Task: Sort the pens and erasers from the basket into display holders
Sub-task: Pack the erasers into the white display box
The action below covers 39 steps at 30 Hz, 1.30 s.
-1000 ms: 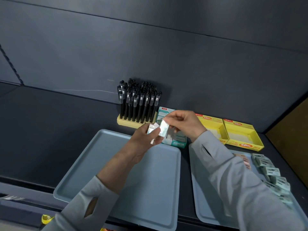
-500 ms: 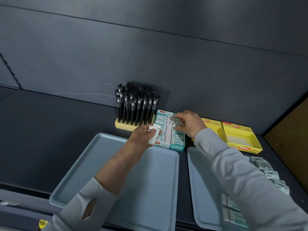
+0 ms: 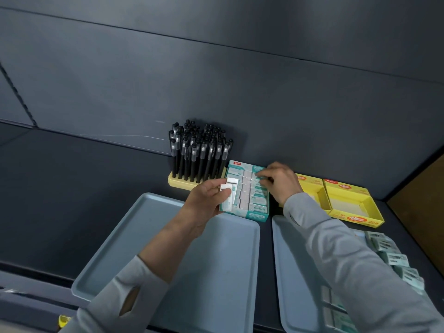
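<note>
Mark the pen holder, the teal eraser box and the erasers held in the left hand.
Yellow pen holder (image 3: 182,184): head view, front edge of base.
Teal eraser box (image 3: 254,215): head view, front wall.
Held erasers (image 3: 227,203): head view, wrapped part below the left hand (image 3: 206,200) thumb.

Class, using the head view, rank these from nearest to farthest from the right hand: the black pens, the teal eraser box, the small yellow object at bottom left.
1. Teal eraser box: under the right hand fingertips.
2. Black pens: left of it, by the back wall.
3. Small yellow object: bottom-left corner, farthest.
</note>
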Motion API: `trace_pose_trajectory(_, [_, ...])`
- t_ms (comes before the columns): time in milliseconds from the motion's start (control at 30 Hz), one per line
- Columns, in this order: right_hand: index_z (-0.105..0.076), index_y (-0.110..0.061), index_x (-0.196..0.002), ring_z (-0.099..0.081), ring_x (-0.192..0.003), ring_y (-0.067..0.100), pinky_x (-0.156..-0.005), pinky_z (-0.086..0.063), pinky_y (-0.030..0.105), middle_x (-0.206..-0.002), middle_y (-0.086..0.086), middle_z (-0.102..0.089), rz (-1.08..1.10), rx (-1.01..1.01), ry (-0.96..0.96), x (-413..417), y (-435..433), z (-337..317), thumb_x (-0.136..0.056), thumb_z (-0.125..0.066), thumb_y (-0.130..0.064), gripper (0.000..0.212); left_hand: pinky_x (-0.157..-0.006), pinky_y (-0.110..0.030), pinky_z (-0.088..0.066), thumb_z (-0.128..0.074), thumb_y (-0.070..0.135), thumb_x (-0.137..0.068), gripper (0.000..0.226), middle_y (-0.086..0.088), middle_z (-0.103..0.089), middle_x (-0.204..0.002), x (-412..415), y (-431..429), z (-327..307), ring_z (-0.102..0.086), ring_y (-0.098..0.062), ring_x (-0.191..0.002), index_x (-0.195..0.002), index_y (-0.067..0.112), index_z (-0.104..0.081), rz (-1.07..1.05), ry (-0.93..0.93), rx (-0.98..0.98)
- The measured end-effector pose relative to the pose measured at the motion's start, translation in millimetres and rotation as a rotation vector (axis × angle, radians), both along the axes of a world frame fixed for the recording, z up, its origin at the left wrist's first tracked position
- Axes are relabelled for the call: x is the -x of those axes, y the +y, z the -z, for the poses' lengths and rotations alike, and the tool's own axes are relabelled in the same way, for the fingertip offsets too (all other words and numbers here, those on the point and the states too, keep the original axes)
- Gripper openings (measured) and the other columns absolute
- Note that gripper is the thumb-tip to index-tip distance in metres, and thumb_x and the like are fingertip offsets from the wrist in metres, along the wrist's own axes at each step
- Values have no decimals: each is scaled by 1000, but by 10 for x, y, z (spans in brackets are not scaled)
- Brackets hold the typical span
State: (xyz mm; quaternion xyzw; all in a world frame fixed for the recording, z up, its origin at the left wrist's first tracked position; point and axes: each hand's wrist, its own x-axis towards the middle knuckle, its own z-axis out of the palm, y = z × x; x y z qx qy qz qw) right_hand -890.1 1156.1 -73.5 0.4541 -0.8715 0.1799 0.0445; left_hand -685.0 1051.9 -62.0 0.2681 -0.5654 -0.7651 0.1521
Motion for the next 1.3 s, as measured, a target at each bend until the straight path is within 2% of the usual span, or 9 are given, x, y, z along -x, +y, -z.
trace_pose_trajectory(100, [-76,-16,-104,-59,-94,23,-81,-43,27,-103,4,-67,-37,101,-42,-60,33,-82,-91,-65,-18,17,-84,-37,-58,-55,8,-96,28,-14,-72,-108,40,36,4,-69,-28,-99,-123,5,-59,22,11,11])
trace_pose_trajectory(267, [-75,-7,-91,-65,-68,11,-57,-47,20,-77,4,-73,-83,305,-887,-437,45,-329,-93,-62,-32,28,-80,-36,-59,-58,2,-94,24,-20,-70,-109,119,127,-51,-68,-32,-96,-117,-1,-60,-26,38,-16])
trace_pose_trajectory(433, [-70,-9,-87,-61,-58,7,-46,-41,17,-68,0,-69,-44,399,-1074,-466,106,-304,-93,-63,-15,11,-92,-48,-54,-62,2,-90,24,-20,-70,-109,130,169,-24,-67,-36,-99,-114,-2,-62,-63,16,9])
trace_pose_trajectory(533, [-68,-13,-90,-51,-58,13,-51,-41,22,-67,-3,-61,31,380,-787,-281,164,-302,-96,-57,-14,12,-95,-50,-52,-64,3,-90,24,-16,-71,-107,100,150,-6,-67,-33,-101,-113,1,-63,-82,13,34])
trace_pose_trajectory(667, [-72,-19,-109,-59,-99,22,-84,-45,29,-108,2,-68,1,-9,-278,-209,152,-308,-96,-54,-19,22,-82,-36,-58,-66,5,-88,24,-11,-73,-100,57,115,-8,-70,-18,-83,-112,1,-62,-95,28,50])
trace_pose_trajectory(733, [-70,-20,-115,-59,-102,25,-84,-42,27,-109,6,-65,-26,-80,-200,-244,111,-304,-94,-60,-19,24,-59,-18,-52,-67,5,-88,21,-8,-72,-94,30,116,-28,-66,-4,-65,-108,3,-62,-106,32,71])
trace_pose_trajectory(800, [-68,-18,-119,-58,-94,23,-79,-40,23,-99,3,-58,-34,-92,-157,-265,92,-295,-89,-68,-18,30,-50,-12,-44,-67,6,-87,18,-6,-72,-91,9,99,-27,-61,2,-55,-105,6,-63,-125,32,79])
trace_pose_trajectory(1067, [-72,-10,-101,-58,-98,26,-77,-38,22,-104,9,-62,-25,-29,1,-298,78,-160,-82,-72,-8,19,-56,-14,-49,-66,6,-88,13,-8,-72,-86,-37,47,5,-63,-2,-58,-101,7,-64,-153,54,42])
trace_pose_trajectory(1300, [-73,-11,-101,-60,-97,26,-84,-48,30,-106,8,-65,-45,0,34,-261,79,-78,-86,-66,-7,16,-81,-27,-54,-64,11,-91,19,-11,-74,-97,-46,35,53,-67,-5,-68,-109,8,-67,-129,23,39])
